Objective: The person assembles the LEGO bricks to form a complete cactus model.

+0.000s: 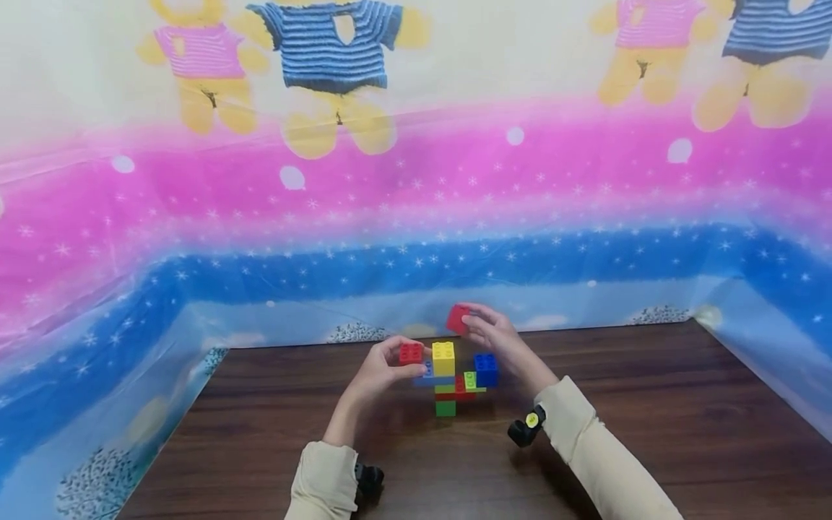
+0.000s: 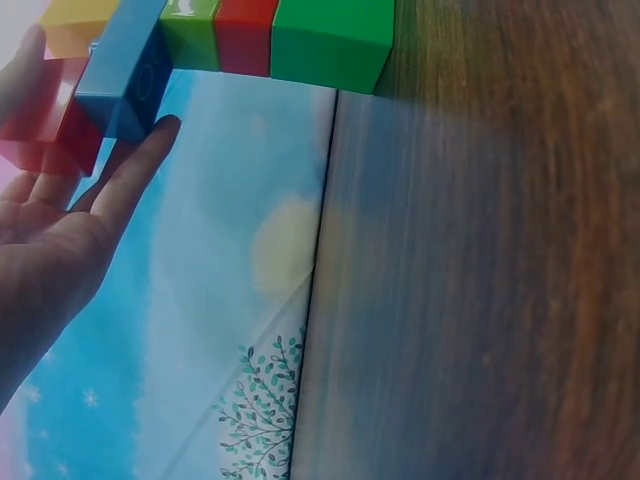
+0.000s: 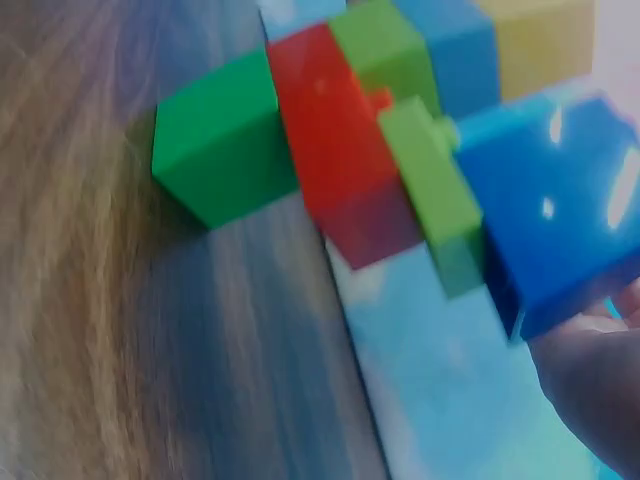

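A small tower of toy building bricks stands on its green bottom brick (image 1: 445,409). Higher up come a red brick (image 3: 335,140), a lime brick (image 2: 190,32), a light blue brick (image 2: 125,70) and a yellow brick (image 1: 443,361). On the right side a thin lime brick (image 3: 432,190) carries a dark blue brick (image 1: 486,370). My left hand (image 1: 378,372) grips a red brick (image 1: 410,352) at the tower's left, fingers reaching along the light blue brick. Above and behind the tower, my right hand (image 1: 495,338) pinches another red brick (image 1: 458,318) in the air.
The tower stands on a dark wooden table (image 1: 260,433), near its far edge. A printed cloth (image 1: 455,267) hangs behind and along both sides. Black wrist cameras (image 1: 525,427) sit at both cream sleeves (image 1: 321,480).
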`<action>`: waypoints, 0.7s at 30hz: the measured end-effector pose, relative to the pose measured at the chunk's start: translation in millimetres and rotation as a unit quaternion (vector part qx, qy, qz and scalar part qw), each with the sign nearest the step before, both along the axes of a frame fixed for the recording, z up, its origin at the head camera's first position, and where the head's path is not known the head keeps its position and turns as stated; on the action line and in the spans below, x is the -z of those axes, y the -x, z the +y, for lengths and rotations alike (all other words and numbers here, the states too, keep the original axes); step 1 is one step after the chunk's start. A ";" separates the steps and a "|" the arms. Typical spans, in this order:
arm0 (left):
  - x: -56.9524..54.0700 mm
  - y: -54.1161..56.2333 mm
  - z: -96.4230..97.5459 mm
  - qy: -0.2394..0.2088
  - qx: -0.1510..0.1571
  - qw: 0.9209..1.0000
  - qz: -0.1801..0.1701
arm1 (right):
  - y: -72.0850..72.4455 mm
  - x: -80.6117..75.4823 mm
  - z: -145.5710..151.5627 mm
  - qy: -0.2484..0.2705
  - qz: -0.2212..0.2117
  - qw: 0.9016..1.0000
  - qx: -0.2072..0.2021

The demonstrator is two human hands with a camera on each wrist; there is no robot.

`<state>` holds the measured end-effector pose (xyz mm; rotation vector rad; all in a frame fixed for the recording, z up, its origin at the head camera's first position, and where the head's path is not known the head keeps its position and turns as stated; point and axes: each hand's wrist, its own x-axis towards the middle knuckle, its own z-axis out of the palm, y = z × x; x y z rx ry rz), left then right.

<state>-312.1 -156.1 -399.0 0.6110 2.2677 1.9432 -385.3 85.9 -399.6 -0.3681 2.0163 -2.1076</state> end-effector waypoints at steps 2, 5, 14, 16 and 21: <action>0.1 -0.1 0.7 0.000 -0.001 1.000 0.000 | -5.4 -4.1 -1.0 -0.008 0.008 1.000 -0.001; 0.3 0.0 1.5 0.001 -0.004 1.000 0.001 | -11.9 -8.8 -2.4 -0.008 0.017 1.000 -0.001; 3.0 -0.8 3.9 0.011 -0.015 1.000 -0.003 | -24.2 -14.6 0.1 -0.018 0.068 0.997 -0.017; 2.9 -1.0 5.1 0.009 -0.011 1.000 0.001 | -27.0 -16.0 2.2 -0.028 0.087 0.996 -0.019; 0.3 -1.7 7.8 0.009 -0.006 1.000 0.009 | -34.3 -21.9 4.0 -0.067 0.143 0.987 -0.033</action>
